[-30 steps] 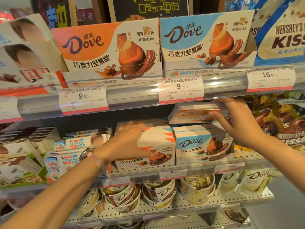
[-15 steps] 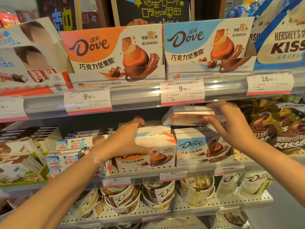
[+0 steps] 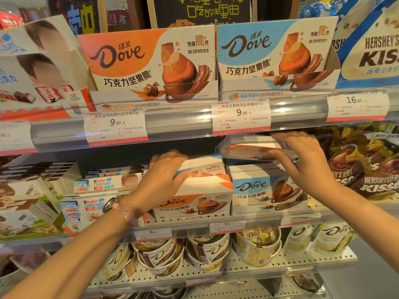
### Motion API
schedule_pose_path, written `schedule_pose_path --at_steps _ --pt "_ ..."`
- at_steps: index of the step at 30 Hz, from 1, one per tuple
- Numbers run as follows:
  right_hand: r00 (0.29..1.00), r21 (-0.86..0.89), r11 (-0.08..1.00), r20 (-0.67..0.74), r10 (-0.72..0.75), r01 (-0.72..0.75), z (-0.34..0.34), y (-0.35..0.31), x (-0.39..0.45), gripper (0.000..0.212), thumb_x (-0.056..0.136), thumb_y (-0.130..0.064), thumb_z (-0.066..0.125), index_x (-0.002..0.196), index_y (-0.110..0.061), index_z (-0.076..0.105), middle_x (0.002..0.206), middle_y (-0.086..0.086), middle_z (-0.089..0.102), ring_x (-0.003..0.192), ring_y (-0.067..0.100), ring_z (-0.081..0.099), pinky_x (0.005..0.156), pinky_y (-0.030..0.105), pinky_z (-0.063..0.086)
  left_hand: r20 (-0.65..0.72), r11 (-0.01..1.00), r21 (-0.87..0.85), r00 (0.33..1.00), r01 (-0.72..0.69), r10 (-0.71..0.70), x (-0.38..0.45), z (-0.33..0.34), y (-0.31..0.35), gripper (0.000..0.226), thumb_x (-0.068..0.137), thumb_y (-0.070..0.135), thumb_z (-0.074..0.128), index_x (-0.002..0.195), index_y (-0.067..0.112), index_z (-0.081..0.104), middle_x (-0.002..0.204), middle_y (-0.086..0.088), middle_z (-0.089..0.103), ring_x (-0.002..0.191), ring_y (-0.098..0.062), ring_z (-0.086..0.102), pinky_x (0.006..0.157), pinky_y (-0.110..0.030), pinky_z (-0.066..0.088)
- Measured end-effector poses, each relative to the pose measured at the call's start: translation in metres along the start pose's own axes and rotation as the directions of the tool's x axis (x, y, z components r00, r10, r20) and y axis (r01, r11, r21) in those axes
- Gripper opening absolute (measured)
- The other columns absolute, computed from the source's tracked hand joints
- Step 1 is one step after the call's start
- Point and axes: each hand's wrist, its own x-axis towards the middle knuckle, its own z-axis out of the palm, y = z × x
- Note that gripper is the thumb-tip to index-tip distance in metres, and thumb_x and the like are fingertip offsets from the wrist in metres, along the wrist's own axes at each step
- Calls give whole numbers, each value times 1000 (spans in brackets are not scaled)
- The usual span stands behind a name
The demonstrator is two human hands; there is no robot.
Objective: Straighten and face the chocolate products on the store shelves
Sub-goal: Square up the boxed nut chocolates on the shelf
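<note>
Both hands have shifted slightly on the middle-shelf Dove boxes since a second ago.
Left hand (image 3: 160, 182) grips a tilted Dove box (image 3: 203, 168) atop the orange stack; right hand (image 3: 306, 160) clasps another flat Dove box (image 3: 252, 147) above the blue Dove display box (image 3: 265, 188).

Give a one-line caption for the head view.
Left hand and right hand each grip a Dove box on the middle shelf.

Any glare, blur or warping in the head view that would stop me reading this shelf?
Head view: glare streaks the clear price rail; left hand and right hand are slightly motion-blurred; wide-angle bending bows the shelf edges; the Dove boxes stay readable.
</note>
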Motion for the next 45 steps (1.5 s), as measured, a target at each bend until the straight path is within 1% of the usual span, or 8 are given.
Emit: schedule_pose_path --at_steps 7,10,15,21,26,30,41,45 --pt "986 33 999 160 -43 38 2 -7 19 29 85 -15 66 112 -4 66 100 13 71 92 32 67 81 53 50 -18 1000 12 1000 10 -9 -15 -8 7 31 96 33 45 126 28 43 128 6 49 96 10 17 76 -29 13" --pt "964 6 995 247 -98 99 1 -9 29 26 87 -18 63 111 -9 68 97 10 72 89 30 68 76 42 53 -92 1000 31 996 -3 6 -20 -9 5 30 96 31 46 125 24 46 126 2 52 107 1 24 83 -29 19" --pt "932 -33 976 307 -195 215 9 -24 47 25 88 -17 60 112 -13 67 98 13 70 86 35 64 63 31 43 -145 999 52 989 8 0 -28 -20 6 39 87 37 38 117 19 54 117 -2 58 112 -23 45 86 -59 42" --pt "877 9 958 400 -266 286 26 -63 65 31 94 -37 46 117 -24 62 118 4 63 111 27 55 84 39 48 -336 895 159 829 -417 446 -49 -31 10 33 98 38 38 113 10 46 100 -16 67 99 -21 53 91 -37 40" --pt "751 227 943 570 -332 245 49 -87 79 36 94 -19 46 130 -18 52 124 6 59 112 23 56 94 34 46 -306 868 326 827 -375 472 -64 -41 12 46 99 46 23 112 10 48 99 -12 68 98 -17 48 86 -39 45" --pt "766 203 891 457 -453 406 71 -104 82 20 92 -30 53 111 -22 53 111 -1 61 99 17 55 80 25 44 -312 854 324 807 -407 502 -73 -46 11 41 99 43 27 114 9 45 115 -2 46 104 -18 47 100 -27 31" --pt "654 372 927 691 -307 41 90 -80 71 16 90 -27 59 96 -15 51 92 -2 55 74 12 46 66 28 37 -259 839 311 810 -446 526 -77 -49 26 38 100 40 28 119 10 41 119 -2 45 106 -18 47 100 -32 32" --pt "558 408 910 775 -297 -81 75 -73 69 29 96 -33 46 112 -14 62 115 -2 59 102 10 55 91 23 43 -170 810 404 835 -426 524 -68 -51 41 44 100 42 21 120 10 43 104 -6 67 98 -16 48 84 -28 47"
